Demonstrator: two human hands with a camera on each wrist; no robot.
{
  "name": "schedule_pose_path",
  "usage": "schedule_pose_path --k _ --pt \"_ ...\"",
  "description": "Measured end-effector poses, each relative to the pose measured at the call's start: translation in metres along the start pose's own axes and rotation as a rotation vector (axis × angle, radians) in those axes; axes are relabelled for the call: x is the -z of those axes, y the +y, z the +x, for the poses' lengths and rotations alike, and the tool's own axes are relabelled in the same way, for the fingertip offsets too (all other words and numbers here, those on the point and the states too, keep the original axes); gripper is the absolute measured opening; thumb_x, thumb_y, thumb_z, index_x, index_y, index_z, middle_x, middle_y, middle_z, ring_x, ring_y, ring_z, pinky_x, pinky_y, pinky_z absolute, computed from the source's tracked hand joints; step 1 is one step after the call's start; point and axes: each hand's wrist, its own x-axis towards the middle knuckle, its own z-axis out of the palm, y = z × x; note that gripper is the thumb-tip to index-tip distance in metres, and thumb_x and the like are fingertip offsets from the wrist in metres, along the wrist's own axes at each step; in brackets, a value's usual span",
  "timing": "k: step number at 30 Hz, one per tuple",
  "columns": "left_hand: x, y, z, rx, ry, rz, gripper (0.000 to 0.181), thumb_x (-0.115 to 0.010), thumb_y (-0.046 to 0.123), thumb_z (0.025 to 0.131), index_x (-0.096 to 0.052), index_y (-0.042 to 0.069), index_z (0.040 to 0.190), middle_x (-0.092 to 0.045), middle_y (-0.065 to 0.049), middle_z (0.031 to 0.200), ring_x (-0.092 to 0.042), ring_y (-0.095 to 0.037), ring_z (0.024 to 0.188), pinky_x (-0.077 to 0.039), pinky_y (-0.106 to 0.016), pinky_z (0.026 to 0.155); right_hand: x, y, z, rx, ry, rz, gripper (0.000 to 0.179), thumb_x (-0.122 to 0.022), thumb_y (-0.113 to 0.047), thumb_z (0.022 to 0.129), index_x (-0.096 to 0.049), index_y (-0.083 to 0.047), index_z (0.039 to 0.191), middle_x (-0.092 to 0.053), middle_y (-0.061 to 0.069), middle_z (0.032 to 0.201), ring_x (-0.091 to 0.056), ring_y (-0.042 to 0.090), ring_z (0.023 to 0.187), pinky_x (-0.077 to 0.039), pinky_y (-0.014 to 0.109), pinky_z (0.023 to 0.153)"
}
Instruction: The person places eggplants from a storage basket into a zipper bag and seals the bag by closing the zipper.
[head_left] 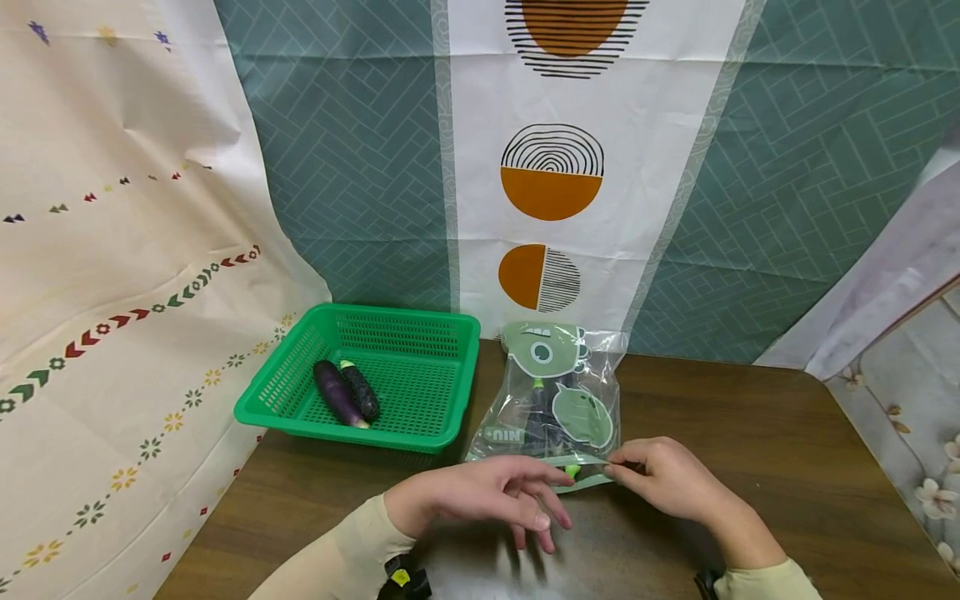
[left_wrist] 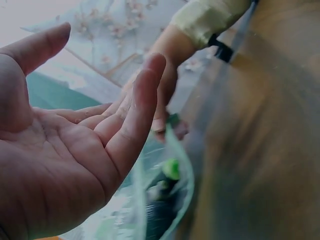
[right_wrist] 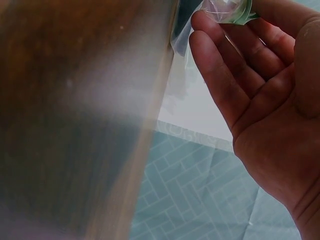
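Note:
A clear zip bag (head_left: 487, 446) with green cartoon prints lies on the table, its mouth toward me. Inside are dark, long vegetables; one bright green end (head_left: 572, 472) shows at the mouth, and in the left wrist view a dark vegetable (left_wrist: 159, 217) lies behind the plastic. My right hand (head_left: 667, 479) pinches the right corner of the bag's green-edged mouth between thumb and fingers. Beside the left part of the mouth, my left hand (head_left: 491, 497) hovers with fingers spread and loosely bent, holding nothing. Its palm (left_wrist: 60, 165) is bare in the left wrist view.
Left of the bag stands a green plastic basket (head_left: 337, 432). In it lie a purple eggplant (head_left: 336, 390) and a dark, bumpy vegetable (head_left: 362, 392) with a pale green end. A patterned curtain (head_left: 360, 167) hangs behind the brown wooden table (head_left: 712, 400).

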Motion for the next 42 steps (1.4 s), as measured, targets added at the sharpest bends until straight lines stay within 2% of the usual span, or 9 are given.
schedule_pose_path --k 4,7,16,19,22,27,30,33,42 --pt "0.003 0.012 -0.014 -0.064 0.072 0.078 0.063 -0.063 0.016 0.113 -0.038 0.003 0.169 -0.072 -0.011 0.143 -0.079 -0.021 0.114 -0.062 -0.066 0.095 -0.001 0.001 0.0 0.004 -0.003 0.007 0.007 -0.081 -0.025 0.105 -0.085 -0.031 0.102 -0.073 -0.026 0.093 -0.061 -0.004 0.08 -0.056 0.029 0.069" --pt "0.005 0.022 -0.026 -0.109 0.13 0.121 0.062 -0.064 0.014 0.112 -0.039 0.001 0.168 -0.071 -0.019 0.143 -0.079 -0.026 0.115 -0.059 -0.073 0.094 -0.001 0.001 0.0 0.005 0.0 0.009 0.008 -0.081 -0.024 0.105 -0.085 -0.031 0.102 -0.074 -0.025 0.094 -0.062 -0.004 0.081 -0.057 0.03 0.07" --pt "0.016 0.049 -0.062 -0.164 0.295 0.253 0.063 -0.072 0.014 0.109 -0.045 0.001 0.165 -0.072 -0.019 0.139 -0.075 -0.052 0.113 -0.068 -0.053 0.086 0.0 0.001 -0.001 -0.005 0.001 0.018 0.007 -0.081 -0.025 0.105 -0.085 -0.029 0.104 -0.075 -0.024 0.096 -0.065 -0.004 0.083 -0.059 0.031 0.072" --pt "0.022 0.058 -0.072 -0.179 0.351 0.317 0.062 -0.072 0.014 0.11 -0.046 0.002 0.165 -0.072 -0.019 0.137 -0.075 -0.051 0.112 -0.068 -0.048 0.084 0.0 0.001 0.0 -0.002 0.006 0.017 0.007 -0.081 -0.024 0.105 -0.085 -0.03 0.103 -0.075 -0.024 0.096 -0.065 -0.004 0.084 -0.059 0.031 0.072" --pt "0.028 0.065 -0.083 -0.181 0.418 0.385 0.061 -0.072 0.015 0.11 -0.047 0.003 0.164 -0.073 -0.016 0.136 -0.077 -0.043 0.112 -0.068 -0.046 0.082 0.001 0.0 0.0 -0.005 0.003 0.021 0.007 -0.081 -0.024 0.105 -0.085 -0.03 0.104 -0.075 -0.024 0.096 -0.065 -0.004 0.084 -0.059 0.031 0.072" --pt "0.04 0.077 -0.098 -0.155 0.547 0.548 0.064 -0.076 0.017 0.108 -0.049 0.003 0.164 -0.075 -0.012 0.134 -0.077 -0.033 0.108 -0.067 -0.042 0.083 0.001 0.0 0.0 -0.017 -0.007 0.023 0.007 -0.08 -0.026 0.106 -0.085 -0.03 0.104 -0.076 -0.024 0.097 -0.066 -0.003 0.085 -0.06 0.032 0.073" --pt "0.049 0.082 -0.105 -0.124 0.63 0.67 0.066 -0.078 0.02 0.106 -0.05 0.005 0.164 -0.075 -0.008 0.134 -0.075 -0.026 0.111 -0.065 -0.039 0.089 0.001 0.0 -0.001 -0.023 -0.01 0.018 0.006 -0.08 -0.026 0.106 -0.086 -0.029 0.105 -0.076 -0.023 0.098 -0.068 -0.003 0.088 -0.061 0.034 0.075" --pt "0.057 0.085 -0.113 -0.076 0.699 0.747 0.067 -0.079 0.024 0.106 -0.05 0.008 0.165 -0.075 -0.005 0.136 -0.073 -0.018 0.118 -0.062 -0.041 0.096 0.001 0.0 -0.002 -0.03 -0.018 0.018 0.006 -0.08 -0.027 0.106 -0.086 -0.029 0.106 -0.076 -0.024 0.099 -0.068 -0.003 0.088 -0.061 0.034 0.075" --pt "0.082 0.088 -0.133 0.042 0.803 0.948 0.074 -0.08 0.035 0.106 -0.047 0.009 0.167 -0.071 -0.002 0.142 -0.071 -0.021 0.123 -0.062 -0.05 0.099 0.001 0.001 -0.001 -0.026 -0.021 0.02 0.006 -0.081 -0.028 0.105 -0.086 -0.029 0.105 -0.076 -0.024 0.097 -0.067 -0.003 0.086 -0.061 0.033 0.074"
